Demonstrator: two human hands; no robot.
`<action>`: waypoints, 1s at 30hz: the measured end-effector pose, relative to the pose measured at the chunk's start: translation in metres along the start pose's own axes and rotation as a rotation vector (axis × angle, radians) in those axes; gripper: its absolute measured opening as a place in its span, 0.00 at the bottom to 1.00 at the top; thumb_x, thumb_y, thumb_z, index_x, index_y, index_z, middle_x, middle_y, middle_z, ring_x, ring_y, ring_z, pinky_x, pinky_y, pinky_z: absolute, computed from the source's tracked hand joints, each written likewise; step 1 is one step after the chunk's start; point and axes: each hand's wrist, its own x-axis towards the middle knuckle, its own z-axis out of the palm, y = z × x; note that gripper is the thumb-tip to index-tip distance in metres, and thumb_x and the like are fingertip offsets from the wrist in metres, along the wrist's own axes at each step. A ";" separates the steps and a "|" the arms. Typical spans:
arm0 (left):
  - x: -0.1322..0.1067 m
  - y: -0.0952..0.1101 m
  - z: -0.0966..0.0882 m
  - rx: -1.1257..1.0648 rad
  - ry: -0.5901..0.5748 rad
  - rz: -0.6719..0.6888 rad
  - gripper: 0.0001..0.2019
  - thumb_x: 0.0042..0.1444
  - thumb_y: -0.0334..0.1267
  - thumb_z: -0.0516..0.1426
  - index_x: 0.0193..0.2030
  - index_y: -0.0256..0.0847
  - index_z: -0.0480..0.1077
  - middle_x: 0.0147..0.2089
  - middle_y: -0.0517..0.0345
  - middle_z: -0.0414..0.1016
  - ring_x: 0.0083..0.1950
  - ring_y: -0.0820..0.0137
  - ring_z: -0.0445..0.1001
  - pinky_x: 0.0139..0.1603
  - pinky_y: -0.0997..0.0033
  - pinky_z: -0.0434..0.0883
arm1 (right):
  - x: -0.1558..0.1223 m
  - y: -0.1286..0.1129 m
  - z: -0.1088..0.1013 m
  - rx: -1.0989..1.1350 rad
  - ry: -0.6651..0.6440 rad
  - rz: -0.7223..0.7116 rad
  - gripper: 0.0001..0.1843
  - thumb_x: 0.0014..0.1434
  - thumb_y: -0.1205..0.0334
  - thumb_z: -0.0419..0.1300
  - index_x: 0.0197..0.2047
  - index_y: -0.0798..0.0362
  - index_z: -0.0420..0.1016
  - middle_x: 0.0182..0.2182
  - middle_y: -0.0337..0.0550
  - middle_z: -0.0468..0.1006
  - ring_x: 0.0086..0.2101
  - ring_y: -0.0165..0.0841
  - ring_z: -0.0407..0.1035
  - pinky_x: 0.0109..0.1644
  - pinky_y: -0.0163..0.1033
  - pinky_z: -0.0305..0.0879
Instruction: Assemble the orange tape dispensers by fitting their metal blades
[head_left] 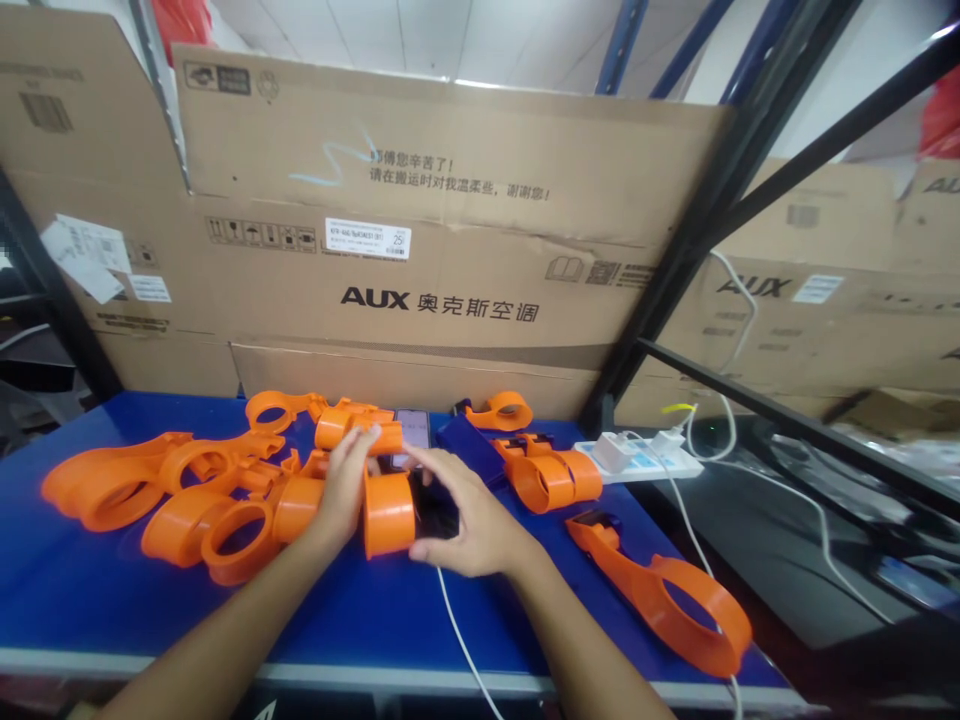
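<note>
My left hand (pixel 344 487) is closed on an orange tape dispenser (pixel 389 515), whose round hub faces right; part of its frame is hidden behind the fingers. To the right of that hub, my right hand (pixel 474 515) curves in a C, thumb and fingers apart, with the tips close to the hub's edge. I cannot make out whether they touch it. Between the right thumb and fingers shows a dark, glossy object (pixel 437 510), partly covered. More orange dispensers (pixel 240 540) lie heaped beside and behind my left hand.
Dispensers with dark ends (pixel 551 480) lie at the right of the blue tabletop (pixel 360 620), another (pixel 697 615) near its front corner. Behind my hands is a phone (pixel 412 428). A white power strip (pixel 675 462) trails cables. Cardboard (pixel 450 250) and a black rack post (pixel 675 220) border the table.
</note>
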 end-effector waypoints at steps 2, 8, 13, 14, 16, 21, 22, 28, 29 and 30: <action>-0.001 -0.005 0.002 0.022 0.025 0.028 0.20 0.48 0.50 0.69 0.41 0.42 0.73 0.24 0.67 0.71 0.24 0.72 0.69 0.28 0.73 0.65 | 0.001 -0.003 0.004 -0.008 -0.070 0.003 0.51 0.51 0.40 0.72 0.72 0.45 0.59 0.63 0.54 0.70 0.57 0.50 0.67 0.64 0.56 0.60; -0.007 -0.009 0.011 -0.022 -0.128 -0.058 0.25 0.56 0.62 0.59 0.40 0.39 0.75 0.24 0.60 0.74 0.24 0.68 0.71 0.26 0.71 0.66 | -0.002 0.000 0.007 0.134 0.116 0.000 0.39 0.56 0.37 0.66 0.65 0.48 0.66 0.59 0.53 0.74 0.55 0.49 0.71 0.61 0.52 0.65; -0.031 -0.009 0.016 0.217 -0.604 -0.142 0.16 0.56 0.50 0.61 0.31 0.38 0.74 0.25 0.53 0.78 0.17 0.74 0.64 0.18 0.74 0.57 | -0.008 0.021 -0.005 0.197 0.632 0.125 0.44 0.59 0.25 0.51 0.62 0.52 0.67 0.50 0.54 0.77 0.46 0.49 0.74 0.50 0.50 0.72; -0.037 -0.008 0.016 0.289 -0.743 -0.167 0.14 0.56 0.48 0.62 0.30 0.38 0.74 0.27 0.52 0.80 0.17 0.75 0.64 0.19 0.74 0.58 | -0.007 0.023 -0.006 0.185 0.689 0.149 0.45 0.58 0.24 0.50 0.62 0.52 0.66 0.50 0.54 0.77 0.46 0.49 0.74 0.50 0.50 0.72; -0.048 -0.006 0.017 0.397 -0.978 -0.208 0.12 0.55 0.46 0.63 0.30 0.38 0.76 0.29 0.52 0.80 0.20 0.73 0.67 0.21 0.74 0.62 | -0.003 0.024 -0.008 0.171 0.693 0.166 0.44 0.58 0.24 0.51 0.62 0.52 0.67 0.49 0.54 0.77 0.47 0.49 0.74 0.51 0.50 0.71; -0.061 -0.006 0.014 0.490 -1.258 -0.204 0.11 0.56 0.47 0.64 0.34 0.41 0.79 0.32 0.53 0.81 0.27 0.69 0.73 0.28 0.71 0.68 | 0.020 0.002 0.003 0.249 0.159 0.114 0.34 0.62 0.35 0.59 0.61 0.51 0.69 0.49 0.49 0.78 0.47 0.45 0.73 0.51 0.46 0.71; -0.061 -0.007 0.013 0.496 -1.281 -0.201 0.11 0.56 0.48 0.65 0.34 0.41 0.79 0.32 0.53 0.81 0.28 0.69 0.73 0.28 0.72 0.68 | 0.025 -0.003 0.008 0.250 0.046 0.111 0.33 0.62 0.37 0.60 0.61 0.50 0.69 0.48 0.48 0.78 0.45 0.43 0.73 0.50 0.45 0.71; -0.068 -0.025 0.008 0.507 -1.392 -0.137 0.13 0.55 0.51 0.65 0.36 0.43 0.80 0.31 0.57 0.80 0.27 0.71 0.71 0.26 0.74 0.65 | 0.054 -0.013 0.038 0.133 -0.201 0.100 0.24 0.62 0.49 0.64 0.58 0.50 0.71 0.41 0.41 0.79 0.37 0.34 0.71 0.41 0.37 0.69; -0.070 -0.027 0.008 0.504 -1.404 -0.106 0.12 0.55 0.49 0.65 0.36 0.43 0.80 0.30 0.58 0.79 0.26 0.72 0.70 0.25 0.74 0.65 | 0.057 -0.013 0.041 0.105 -0.221 0.103 0.23 0.62 0.51 0.64 0.57 0.50 0.72 0.40 0.40 0.79 0.36 0.33 0.71 0.40 0.36 0.69; -0.071 -0.030 0.008 0.498 -1.412 -0.077 0.11 0.55 0.48 0.65 0.36 0.43 0.80 0.29 0.59 0.78 0.25 0.73 0.69 0.25 0.74 0.64 | 0.060 -0.013 0.044 0.078 -0.233 0.105 0.21 0.62 0.52 0.64 0.56 0.50 0.72 0.39 0.39 0.79 0.35 0.33 0.71 0.39 0.36 0.68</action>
